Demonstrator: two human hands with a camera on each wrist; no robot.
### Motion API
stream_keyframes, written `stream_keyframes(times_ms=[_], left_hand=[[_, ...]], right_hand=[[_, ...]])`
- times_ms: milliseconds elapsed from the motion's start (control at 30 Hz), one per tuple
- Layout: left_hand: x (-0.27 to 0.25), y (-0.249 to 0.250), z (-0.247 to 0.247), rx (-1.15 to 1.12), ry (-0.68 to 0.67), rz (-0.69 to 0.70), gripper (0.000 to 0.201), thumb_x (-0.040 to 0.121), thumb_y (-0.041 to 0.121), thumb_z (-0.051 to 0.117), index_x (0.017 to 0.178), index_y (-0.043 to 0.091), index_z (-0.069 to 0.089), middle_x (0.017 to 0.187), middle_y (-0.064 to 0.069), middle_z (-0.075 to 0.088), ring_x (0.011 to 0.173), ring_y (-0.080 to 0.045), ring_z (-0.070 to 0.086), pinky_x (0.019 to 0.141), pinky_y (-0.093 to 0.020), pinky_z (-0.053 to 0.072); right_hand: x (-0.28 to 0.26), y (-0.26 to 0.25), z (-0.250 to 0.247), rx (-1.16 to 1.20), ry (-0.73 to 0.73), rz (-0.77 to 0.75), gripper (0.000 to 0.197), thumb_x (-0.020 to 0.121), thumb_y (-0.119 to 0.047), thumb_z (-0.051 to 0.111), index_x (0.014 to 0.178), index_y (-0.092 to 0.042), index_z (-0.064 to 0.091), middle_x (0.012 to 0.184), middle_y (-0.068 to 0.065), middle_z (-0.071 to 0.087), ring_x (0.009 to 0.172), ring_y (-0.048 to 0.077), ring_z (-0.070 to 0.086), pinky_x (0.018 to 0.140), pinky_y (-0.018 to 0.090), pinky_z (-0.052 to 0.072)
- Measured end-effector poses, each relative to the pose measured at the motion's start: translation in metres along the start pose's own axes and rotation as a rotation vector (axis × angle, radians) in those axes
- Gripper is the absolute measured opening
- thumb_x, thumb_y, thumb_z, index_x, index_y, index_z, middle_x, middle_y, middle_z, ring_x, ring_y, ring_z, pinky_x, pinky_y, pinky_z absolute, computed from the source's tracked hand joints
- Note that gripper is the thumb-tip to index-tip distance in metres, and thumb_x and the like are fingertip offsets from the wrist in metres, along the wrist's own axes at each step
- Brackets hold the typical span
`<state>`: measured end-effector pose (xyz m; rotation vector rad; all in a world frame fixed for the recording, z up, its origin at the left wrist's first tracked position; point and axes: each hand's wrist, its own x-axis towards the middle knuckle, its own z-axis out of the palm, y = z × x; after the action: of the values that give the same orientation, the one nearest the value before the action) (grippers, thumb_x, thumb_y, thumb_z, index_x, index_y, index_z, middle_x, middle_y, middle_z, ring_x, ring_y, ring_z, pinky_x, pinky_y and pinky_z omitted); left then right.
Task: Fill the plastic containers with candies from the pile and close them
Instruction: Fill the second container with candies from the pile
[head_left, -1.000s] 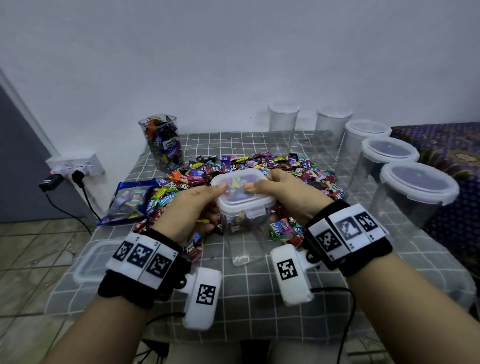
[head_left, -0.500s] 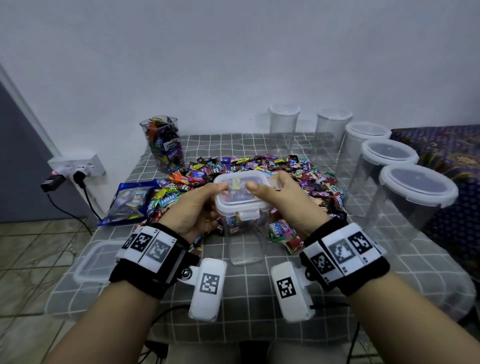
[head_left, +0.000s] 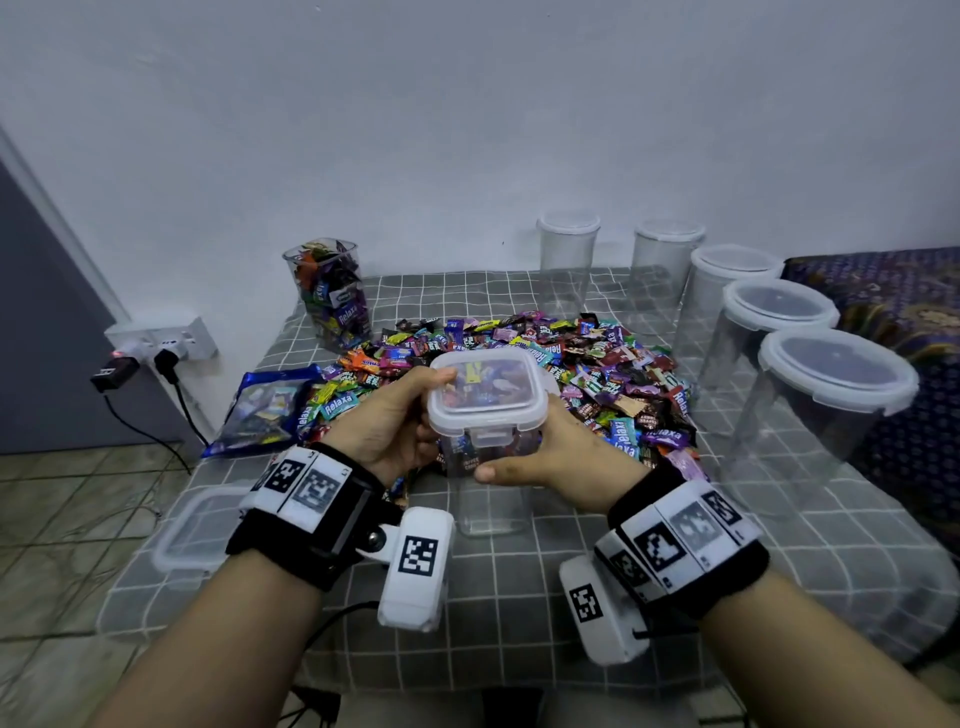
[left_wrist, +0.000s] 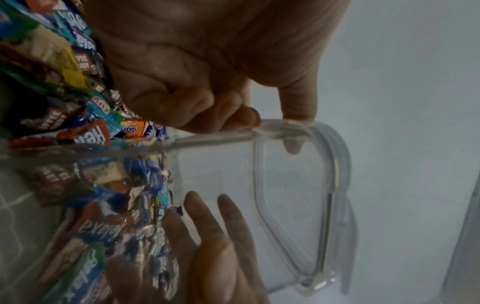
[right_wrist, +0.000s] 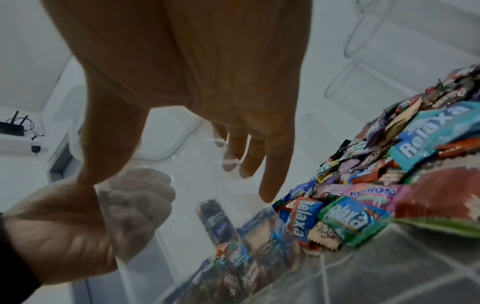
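Observation:
A tall square clear container (head_left: 492, 512) stands at the near edge of the candy pile (head_left: 602, 374) with its white-rimmed lid (head_left: 488, 387) on top. Wrapped candies show through the lid and the walls. My left hand (head_left: 389, 423) pinches the lid's left edge, thumb on top and fingers curled at the rim (left_wrist: 207, 107). My right hand (head_left: 556, 462) grips the container's body below the lid, thumb across the front and fingers round the far side (right_wrist: 249, 156). In the left wrist view the container (left_wrist: 285, 185) holds candies low down, and the space near the lid is bare.
A candy-filled open jar (head_left: 330, 291) stands at the back left. Several empty lidded round containers (head_left: 836, 374) line the right side. A loose square lid (head_left: 200, 530) lies at the front left, beside a blue candy bag (head_left: 265, 410). A power strip (head_left: 161, 343) hangs on the wall.
My right hand has left the lid's top and dropped to the container's body, thumb now across its front. My left hand stays at the lid's left edge.

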<state>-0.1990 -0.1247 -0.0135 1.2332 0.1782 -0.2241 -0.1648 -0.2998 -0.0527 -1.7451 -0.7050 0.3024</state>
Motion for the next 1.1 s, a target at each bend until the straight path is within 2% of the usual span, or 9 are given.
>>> stream_keyframes(times_ms=[133,200,267,500,600,700,800,900,1100], left_hand=[[0.000,0.001,0.002,-0.003,0.015,0.001,0.052,0.059,0.031,0.072,0.102,0.011,0.052,0.044,0.005,0.037,0.032,-0.003,0.032,0.033,-0.011,0.026],[-0.003,0.005,0.006,-0.018,0.046,0.023,0.016,0.069,0.021,0.068,0.075,0.012,0.055,0.040,0.007,0.030,0.032,-0.004,0.026,0.035,-0.011,0.020],[-0.002,0.007,0.007,-0.027,0.087,0.056,0.030,0.080,0.016,0.057,0.051,0.018,0.050,0.037,0.009,0.025,0.032,-0.004,0.021,0.037,-0.013,0.016],[-0.014,0.013,0.003,0.432,0.212,0.210,0.023,0.072,0.035,0.070,0.074,0.020,0.052,0.065,0.002,0.051,0.048,-0.007,0.045,0.041,-0.017,0.031],[-0.021,0.028,0.003,0.629,0.150,0.374,0.061,0.052,0.050,0.074,0.106,0.038,0.049,0.108,0.013,0.055,0.092,-0.001,0.056,0.068,-0.021,0.047],[-0.026,0.042,0.008,0.967,-0.140,0.381,0.099,0.043,0.057,0.072,0.131,0.048,0.028,0.138,0.017,0.036,0.125,0.000,0.039,0.102,-0.024,0.036],[-0.021,0.051,0.017,1.299,-0.294,0.320,0.118,0.038,0.062,0.071,0.142,0.044,0.018,0.140,0.013,0.032,0.130,-0.004,0.033,0.110,-0.027,0.029],[-0.017,0.059,0.022,1.504,-0.249,0.292,0.124,0.034,0.067,0.063,0.146,0.038,0.019,0.140,0.011,0.038,0.127,-0.007,0.037,0.109,-0.030,0.032],[-0.024,0.067,0.025,1.447,-0.192,0.373,0.116,0.035,0.066,0.065,0.142,0.035,0.033,0.132,0.011,0.048,0.120,-0.010,0.048,0.105,-0.033,0.038]], right_hand=[[0.002,0.004,-0.001,-0.075,0.016,-0.026,0.090,0.049,-0.061,0.083,0.128,-0.030,0.052,0.136,0.002,0.049,0.127,0.018,0.047,0.108,0.044,0.037],[0.002,0.004,-0.001,-0.083,0.019,-0.035,0.092,0.048,-0.059,0.084,0.129,-0.030,0.051,0.135,0.002,0.050,0.127,0.018,0.047,0.108,0.044,0.037],[0.003,0.004,-0.001,-0.086,0.018,-0.035,0.095,0.047,-0.062,0.084,0.130,-0.031,0.049,0.135,0.002,0.049,0.127,0.018,0.047,0.108,0.044,0.037],[-0.001,0.000,-0.003,-0.157,0.032,-0.020,0.099,0.049,-0.058,0.081,0.134,-0.025,0.044,0.136,-0.003,0.046,0.128,0.012,0.043,0.110,0.039,0.035],[-0.001,-0.001,-0.003,-0.155,0.034,-0.023,0.099,0.049,-0.057,0.081,0.135,-0.027,0.043,0.136,-0.003,0.045,0.128,0.012,0.043,0.110,0.039,0.036],[-0.001,-0.001,-0.002,-0.163,0.045,-0.030,0.101,0.047,-0.059,0.082,0.135,-0.028,0.043,0.135,-0.002,0.047,0.127,0.013,0.045,0.108,0.040,0.038],[-0.003,-0.002,-0.002,-0.147,0.069,-0.034,0.097,0.049,-0.052,0.082,0.133,-0.023,0.045,0.132,0.000,0.050,0.124,0.012,0.047,0.106,0.038,0.040],[-0.003,-0.002,-0.002,-0.156,0.076,-0.027,0.098,0.048,-0.053,0.084,0.133,-0.024,0.045,0.131,-0.001,0.051,0.123,0.013,0.048,0.106,0.039,0.040],[-0.009,-0.010,-0.003,-0.133,0.076,0.007,0.100,0.050,-0.046,0.085,0.135,-0.023,0.036,0.134,-0.004,0.046,0.125,0.009,0.045,0.107,0.035,0.038]])
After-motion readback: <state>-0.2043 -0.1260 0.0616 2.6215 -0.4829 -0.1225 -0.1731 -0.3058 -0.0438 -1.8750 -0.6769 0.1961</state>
